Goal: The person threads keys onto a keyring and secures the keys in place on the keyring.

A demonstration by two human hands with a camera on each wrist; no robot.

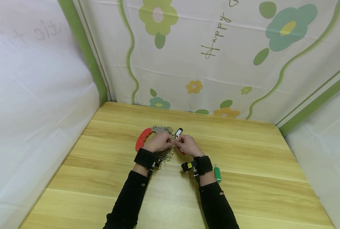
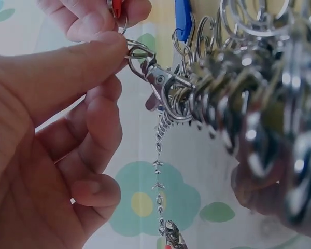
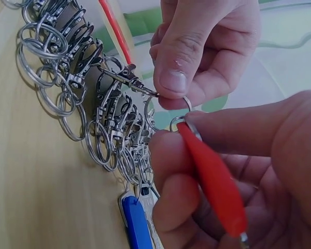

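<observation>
Fingers of the left hand (image 1: 159,142) pinch a steel ring (image 3: 146,113); those of the right hand (image 1: 188,145) pinch a red tag (image 3: 212,179) at its ringed end, just beside it. A loose hold could let either slip, and the crowded clasps (image 3: 117,120) might snag. Everything gripped sits toward the far edge of the tabletop (image 1: 258,184), wood-grained; patterned cloth (image 1: 173,66) rises behind. One green tag (image 1: 217,174) lies beyond the right wrist.

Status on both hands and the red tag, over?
Left hand pinches a clasp ring. Right hand holds red tag, its small ring at the clasp ring, linkage unclear. Neighbouring clasps close by.
</observation>
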